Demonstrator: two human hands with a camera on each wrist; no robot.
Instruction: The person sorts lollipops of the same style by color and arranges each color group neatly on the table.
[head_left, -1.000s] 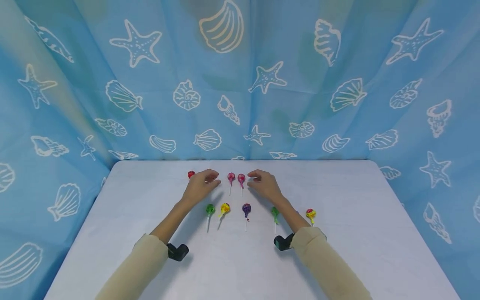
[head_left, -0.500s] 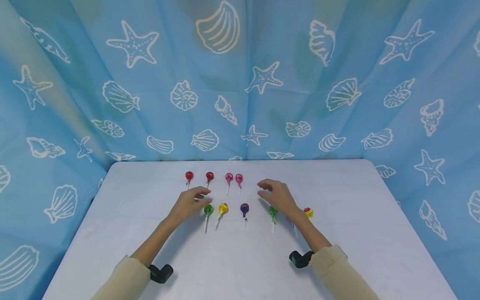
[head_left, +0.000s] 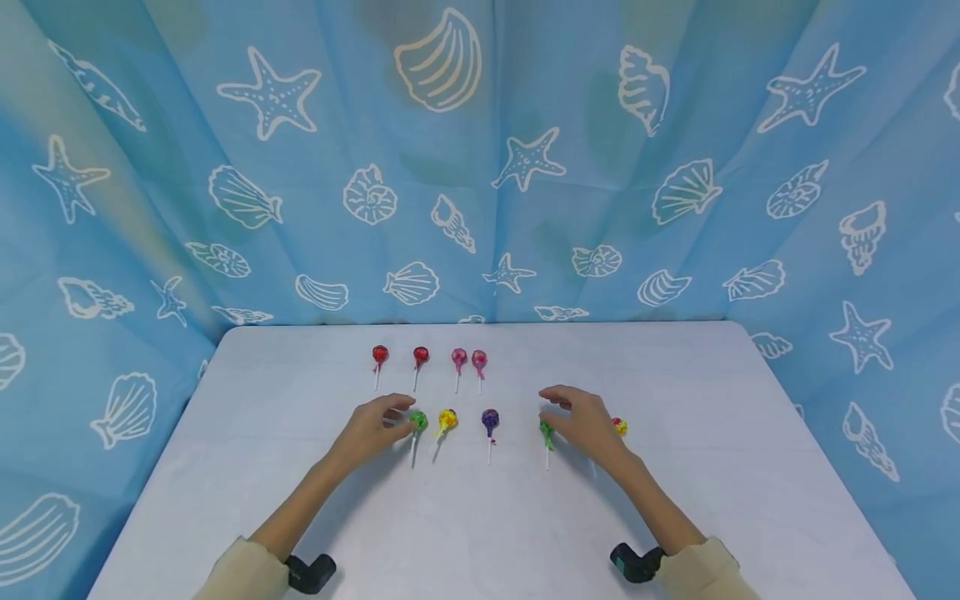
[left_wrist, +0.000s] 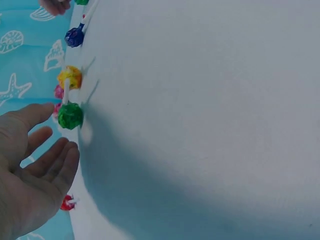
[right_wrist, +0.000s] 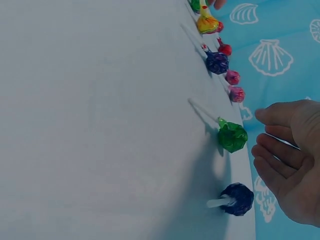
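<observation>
My left hand [head_left: 372, 431] is just left of a green lollipop [head_left: 418, 421], its fingers loosely bent and holding nothing. In the left wrist view the thumb and fingertips lie close to that green lollipop [left_wrist: 70, 116]; whether they touch it I cannot tell. My right hand [head_left: 587, 423] hovers by the other green lollipop [head_left: 547, 432], also holding nothing, with its fingers relaxed. The right wrist view shows a gap between this hand [right_wrist: 290, 155] and the green lollipop [right_wrist: 232, 136]. A dark blue lollipop [right_wrist: 237, 199] lies nearby, mostly covered by the right hand in the head view.
Two red lollipops [head_left: 380, 355] and two pink ones [head_left: 459, 357] form a back row on the white table [head_left: 480, 525]. Between the hands lie a yellow lollipop [head_left: 447, 419] and a purple one [head_left: 490, 419]. A yellow-red lollipop [head_left: 619, 426] is partly behind the right hand. A blue curtain [head_left: 480, 167] hangs behind.
Both hands have drawn back from the back row towards the front row, and the right one has also moved rightward. A red lollipop that the left hand covered now shows. The lollipops look unmoved.
</observation>
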